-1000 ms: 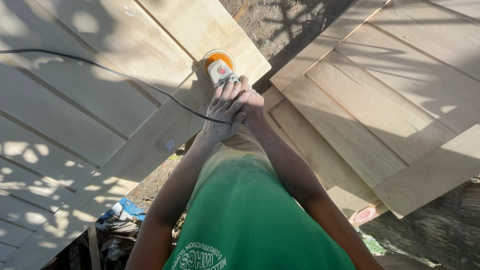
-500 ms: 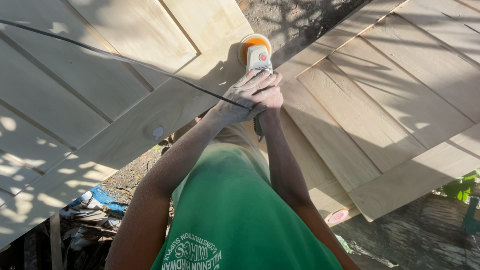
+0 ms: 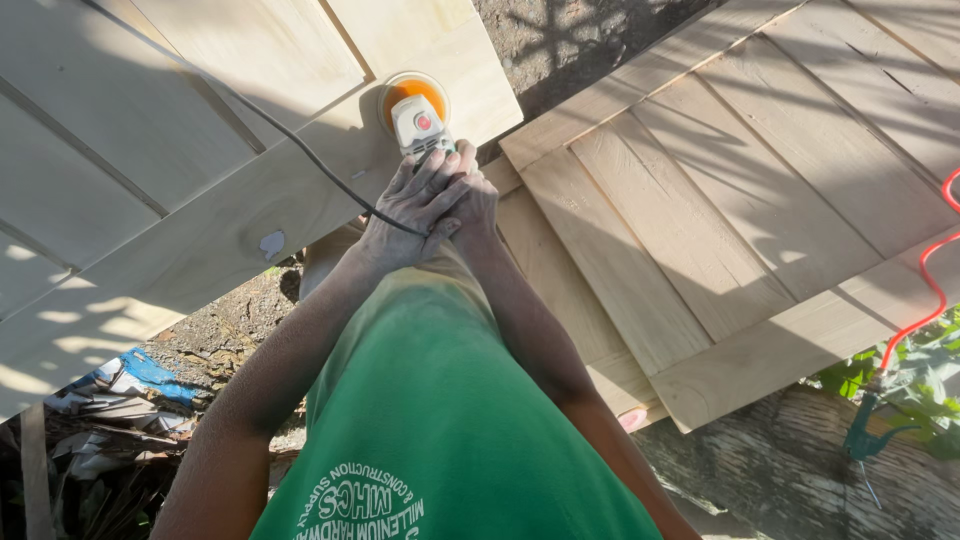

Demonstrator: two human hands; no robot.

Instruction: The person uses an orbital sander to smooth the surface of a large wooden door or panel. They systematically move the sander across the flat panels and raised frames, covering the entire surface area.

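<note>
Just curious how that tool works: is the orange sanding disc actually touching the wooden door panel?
Touching. The head view shows the orange sanding disc lying flat on the wooden door panel, no gap visible.

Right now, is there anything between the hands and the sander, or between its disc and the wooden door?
Nothing visible. The left hand and right hand are wrapped directly around the sander, whose orange disc lies flat on the pale wooden door. Its black cord trails off to the left, clear of the disc.
</note>
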